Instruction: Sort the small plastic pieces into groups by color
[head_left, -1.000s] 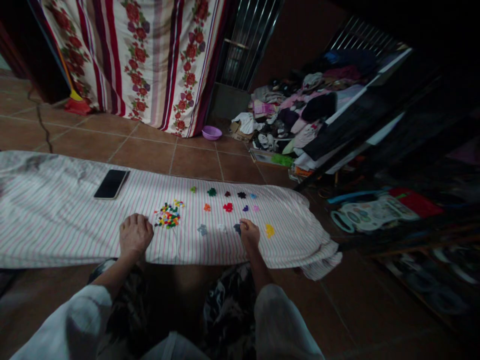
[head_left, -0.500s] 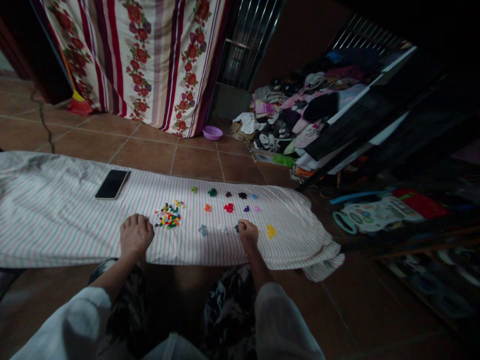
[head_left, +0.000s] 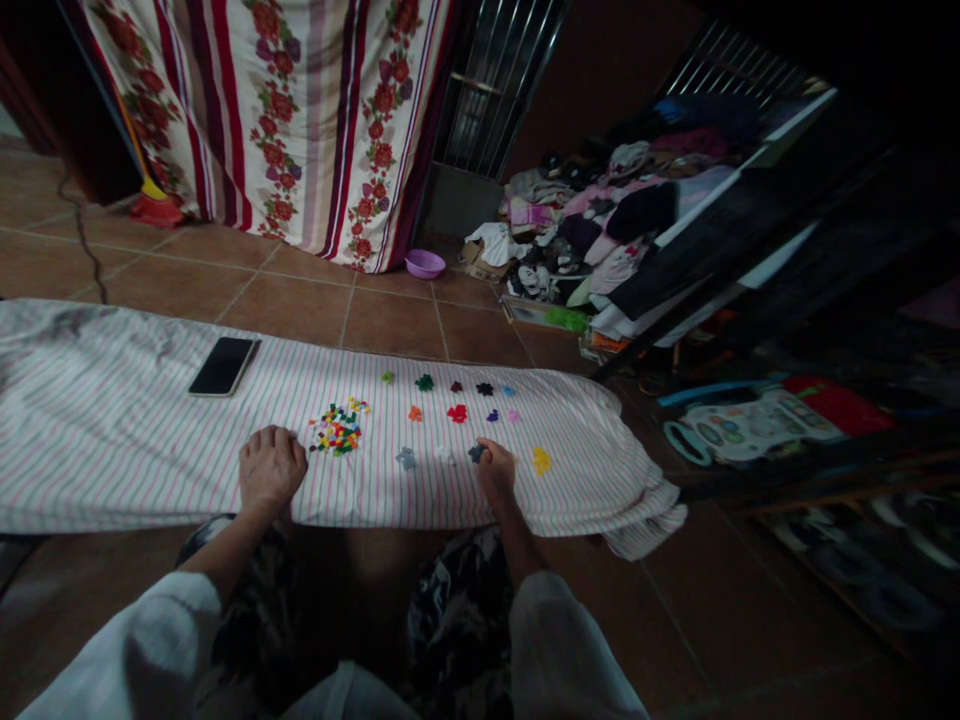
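Note:
On a striped cloth (head_left: 150,440) my left hand (head_left: 271,468) rests palm down, fingers lying loosely forward. Just right of it lies a mixed heap of tiny coloured pieces (head_left: 337,430), too small to tell their kind. My right hand (head_left: 496,468) is closed, thumb and finger pinched at the edge of a small dark grey-blue cluster (head_left: 476,453); whatever may be between the fingertips is hidden. To the left of that hand are a white cluster (head_left: 445,455) and a grey cluster (head_left: 406,458). A yellow cluster (head_left: 541,460) lies to its right.
Farther back are more single-colour clusters, among them red (head_left: 457,413), orange (head_left: 415,413), dark green (head_left: 424,382) and black (head_left: 484,389). A phone (head_left: 223,366) lies at the left. Beyond the cloth are a purple basin (head_left: 425,264), a floral curtain (head_left: 300,120) and heaped clothes (head_left: 585,220).
My right fingers have shifted slightly, and more of the dark grey-blue cluster shows beside them. My left hand stays in place. The whole view has tilted a touch.

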